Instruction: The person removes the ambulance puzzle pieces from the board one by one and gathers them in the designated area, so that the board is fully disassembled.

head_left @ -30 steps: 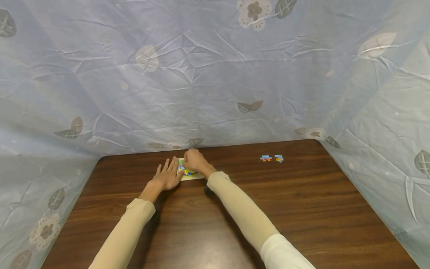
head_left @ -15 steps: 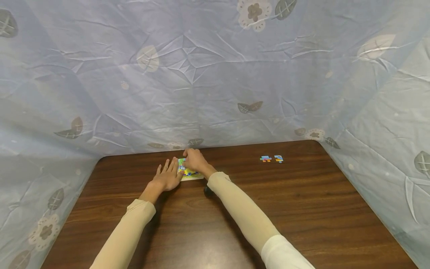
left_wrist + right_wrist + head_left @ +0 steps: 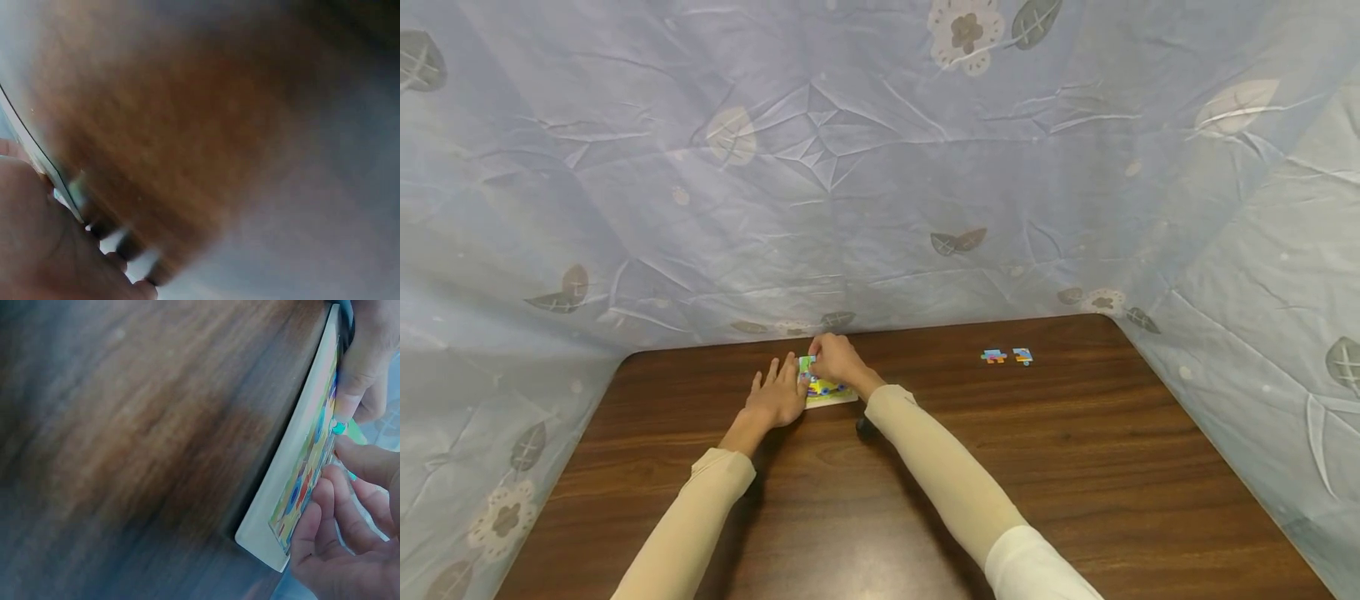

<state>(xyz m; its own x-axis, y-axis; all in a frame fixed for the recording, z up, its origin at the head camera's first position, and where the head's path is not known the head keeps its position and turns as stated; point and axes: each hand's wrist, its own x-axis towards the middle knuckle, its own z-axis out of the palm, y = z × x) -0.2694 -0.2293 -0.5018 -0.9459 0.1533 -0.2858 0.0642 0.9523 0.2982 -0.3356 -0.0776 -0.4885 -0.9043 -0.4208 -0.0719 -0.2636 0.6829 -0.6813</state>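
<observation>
A small puzzle board point(image 3: 831, 401) with a white rim and a bright picture lies near the table's far edge. In the head view my left hand point(image 3: 778, 398) rests on its left side with straight, spread fingers. The left thumb point(image 3: 352, 394) presses the picture in the right wrist view. My right hand point(image 3: 841, 360) is over the board's upper right part. Its thumb point(image 3: 362, 456) and curled fingers seem to pinch a puzzle piece at the picture, mostly hidden by the fingers. The left wrist view is blurred, showing the left hand point(image 3: 50, 244) beside the board's edge point(image 3: 39, 153).
Two loose puzzle pieces, a blue-pink one point(image 3: 993, 356) and a blue-orange one point(image 3: 1022, 357), lie apart at the far right of the brown wooden table point(image 3: 1060, 467). A patterned cloth point(image 3: 880, 208) hangs behind the table and along its sides.
My right fingers have shifted slightly on the board, baring more of the picture's upper left. The left hand stays on the board's left side. The head view has tilted slightly.
</observation>
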